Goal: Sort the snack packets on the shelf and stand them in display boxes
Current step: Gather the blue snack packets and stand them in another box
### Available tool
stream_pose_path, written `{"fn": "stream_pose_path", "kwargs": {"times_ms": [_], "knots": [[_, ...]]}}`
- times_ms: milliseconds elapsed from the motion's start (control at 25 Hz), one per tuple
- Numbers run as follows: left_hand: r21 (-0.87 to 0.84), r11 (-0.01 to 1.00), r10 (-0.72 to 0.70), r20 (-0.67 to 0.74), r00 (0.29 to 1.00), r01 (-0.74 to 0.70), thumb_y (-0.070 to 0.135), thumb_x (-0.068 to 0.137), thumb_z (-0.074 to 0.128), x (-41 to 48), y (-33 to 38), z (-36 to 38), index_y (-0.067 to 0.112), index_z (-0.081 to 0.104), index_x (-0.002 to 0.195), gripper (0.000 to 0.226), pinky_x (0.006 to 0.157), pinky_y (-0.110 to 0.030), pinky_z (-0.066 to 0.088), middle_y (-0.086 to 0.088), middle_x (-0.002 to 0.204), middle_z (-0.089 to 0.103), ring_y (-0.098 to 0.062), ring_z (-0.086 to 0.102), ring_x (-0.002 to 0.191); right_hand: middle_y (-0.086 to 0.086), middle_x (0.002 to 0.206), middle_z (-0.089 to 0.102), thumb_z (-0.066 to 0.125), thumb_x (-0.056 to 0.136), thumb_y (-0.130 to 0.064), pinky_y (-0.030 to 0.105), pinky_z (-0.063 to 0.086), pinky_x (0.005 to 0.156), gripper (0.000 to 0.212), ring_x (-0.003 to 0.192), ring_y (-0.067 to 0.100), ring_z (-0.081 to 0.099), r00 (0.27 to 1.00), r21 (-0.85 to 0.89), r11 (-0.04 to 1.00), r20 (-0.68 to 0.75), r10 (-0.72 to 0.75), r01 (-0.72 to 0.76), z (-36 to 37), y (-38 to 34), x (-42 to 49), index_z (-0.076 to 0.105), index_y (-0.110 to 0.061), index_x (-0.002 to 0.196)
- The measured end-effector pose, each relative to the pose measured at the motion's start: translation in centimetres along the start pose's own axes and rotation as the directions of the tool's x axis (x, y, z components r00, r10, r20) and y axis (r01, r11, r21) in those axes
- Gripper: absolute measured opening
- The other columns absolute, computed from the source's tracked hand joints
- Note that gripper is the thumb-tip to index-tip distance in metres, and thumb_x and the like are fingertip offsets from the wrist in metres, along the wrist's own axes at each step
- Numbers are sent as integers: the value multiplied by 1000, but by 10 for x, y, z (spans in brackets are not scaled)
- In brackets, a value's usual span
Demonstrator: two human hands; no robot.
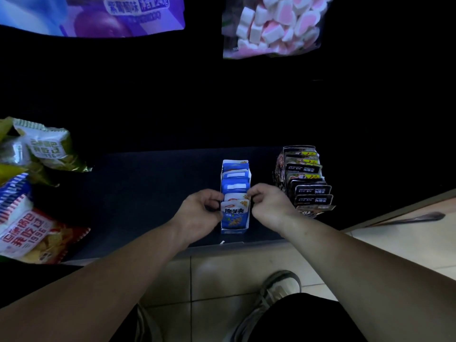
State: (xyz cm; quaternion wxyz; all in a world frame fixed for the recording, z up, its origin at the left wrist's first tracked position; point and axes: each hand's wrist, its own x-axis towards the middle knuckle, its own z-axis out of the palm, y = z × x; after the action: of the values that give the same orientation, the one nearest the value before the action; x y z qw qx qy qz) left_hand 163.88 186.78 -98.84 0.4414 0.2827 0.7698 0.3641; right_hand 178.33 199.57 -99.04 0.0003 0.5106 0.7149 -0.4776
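A narrow blue and white display box [223,176] stands on the dark shelf [148,183], filled with several blue and white snack packets standing upright. The front packet [234,215] shows blue print and faces me. My left hand [201,208] grips the box's left side near the front packets, fingers curled. My right hand [269,203] pinches the top right corner of the front packets. To the right a black display box [280,169] holds several black and yellow packets [308,183] standing in a row.
Large crisp bags lie at the left: green ones [47,149] and a red and white one [32,235]. A purple bag [111,13] and a marshmallow bag [271,25] hang above. The shelf's front edge [234,245] lies just below my wrists; tiled floor and my shoe [278,287] are beneath.
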Motion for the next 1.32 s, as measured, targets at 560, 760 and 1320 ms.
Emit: {"fn": "stream_pose_path", "kwargs": {"times_ms": [560, 760, 1320], "knots": [[34, 999, -37, 150, 988, 33, 3, 90, 61, 3, -4, 5, 25, 55, 132, 48, 70, -15, 53, 4, 97, 76, -12, 73, 88, -6, 97, 64, 61, 86, 3, 16, 48, 67, 49, 84, 5, 60, 999, -24, 999, 23, -23, 24, 2, -2, 4, 57, -20, 129], [68, 998, -23, 187, 982, 10, 5, 87, 67, 7, -10, 8, 35, 31, 154, 82, 75, -16, 54, 7, 114, 64, -8, 68, 97, -4, 111, 64, 62, 83, 1, 25, 53, 80, 43, 101, 15, 62, 1000, -29, 999, 22, -17, 17, 1, 2, 7, 63, -24, 118], [43, 998, 43, 194, 980, -53, 6, 88, 65, -4, -16, 11, 33, 28, 155, 82, 84, -31, 59, 10, 104, 72, -11, 70, 82, -1, 102, 70, 56, 91, -2, 29, 53, 75, 30, 92, 15, 64, 999, 68, 997, -5, 41, -40, 3, 2, 21, 68, -24, 108]]}}
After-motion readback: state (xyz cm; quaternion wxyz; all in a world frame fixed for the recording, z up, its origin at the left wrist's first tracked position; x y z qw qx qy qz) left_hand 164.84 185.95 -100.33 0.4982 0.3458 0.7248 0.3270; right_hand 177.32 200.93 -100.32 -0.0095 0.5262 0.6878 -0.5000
